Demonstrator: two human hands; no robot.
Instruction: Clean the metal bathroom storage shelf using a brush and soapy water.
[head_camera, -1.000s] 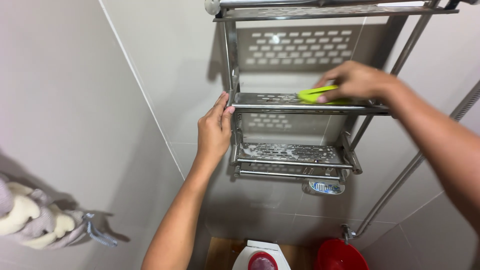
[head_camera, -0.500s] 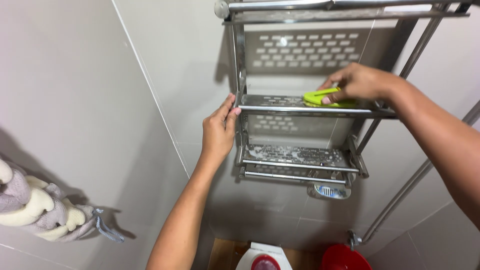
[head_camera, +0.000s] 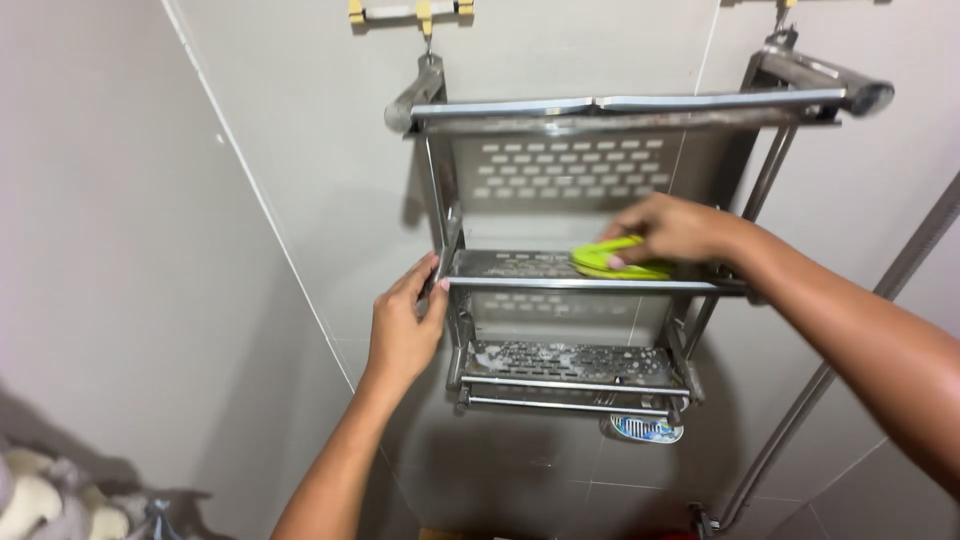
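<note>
Green sponge (head_camera: 612, 260) on steel rack's (head_camera: 560, 270) middle shelf, pressed under right hand (head_camera: 670, 228); left hand (head_camera: 402, 325) gripping rack's left post.

1. we see our left hand (head_camera: 402, 330) bare: no glove, ring or band on any finger that shows.
2. its fingernails are short and plain, with no polish we can make out.
3. our left forearm is bare too, uncovered from the wrist down to the bottom edge of the view; no sleeve, watch or bracelet shows on it.
4. our right hand (head_camera: 672, 228) is likewise bare, with no ring or glove.
5. one short, unpainted nail shows on its fingers.
6. our right forearm runs uncovered to the right edge of the view; no cuff or wristwear is visible.
7. nothing else of our body or clothing comes into view.
</note>
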